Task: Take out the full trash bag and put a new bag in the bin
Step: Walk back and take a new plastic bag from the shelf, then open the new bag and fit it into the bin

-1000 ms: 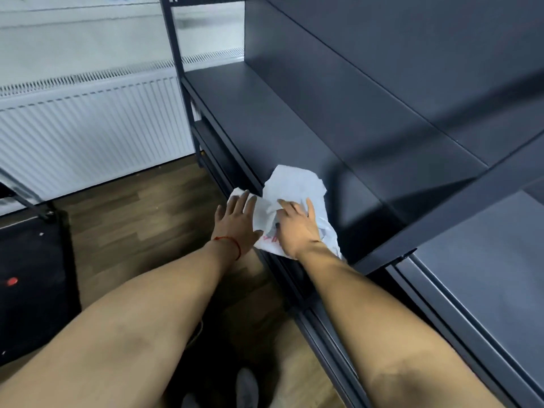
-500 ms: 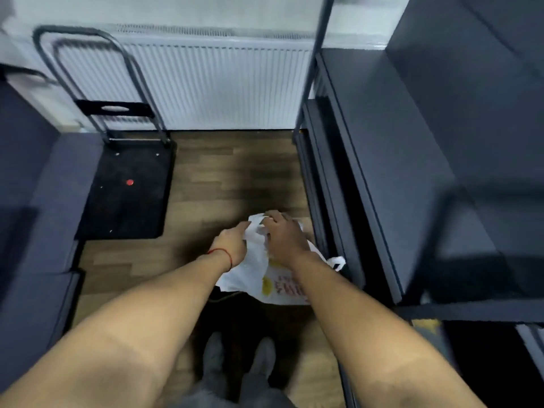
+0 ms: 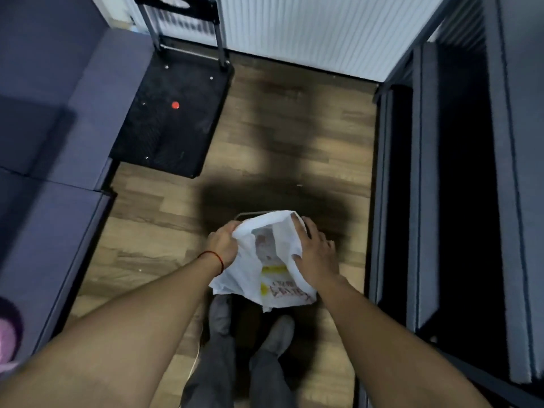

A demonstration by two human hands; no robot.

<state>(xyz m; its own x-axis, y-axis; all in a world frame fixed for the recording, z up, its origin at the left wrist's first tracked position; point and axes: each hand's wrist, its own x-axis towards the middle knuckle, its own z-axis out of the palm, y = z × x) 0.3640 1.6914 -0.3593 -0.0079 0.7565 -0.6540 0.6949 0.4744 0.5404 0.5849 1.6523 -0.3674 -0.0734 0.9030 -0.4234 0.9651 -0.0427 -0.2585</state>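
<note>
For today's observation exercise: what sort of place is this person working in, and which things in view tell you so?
Probably an indoor storeroom or utility room. Clues: dark grey metal shelving along the right, a black platform hand trolley parked on the wood-effect laminate floor, and a white ribbed wall radiator behind.

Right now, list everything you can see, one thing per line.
bag: one, white with red and yellow print, held open above the bin
bin: one, dark, only its rim shows behind the bag
cart: one, black with a red dot, upper left on the floor
radiator: one, white, far wall
shelves: dark grey, right side
floor: wood planks
hands: left and right, both gripping the bag
</note>
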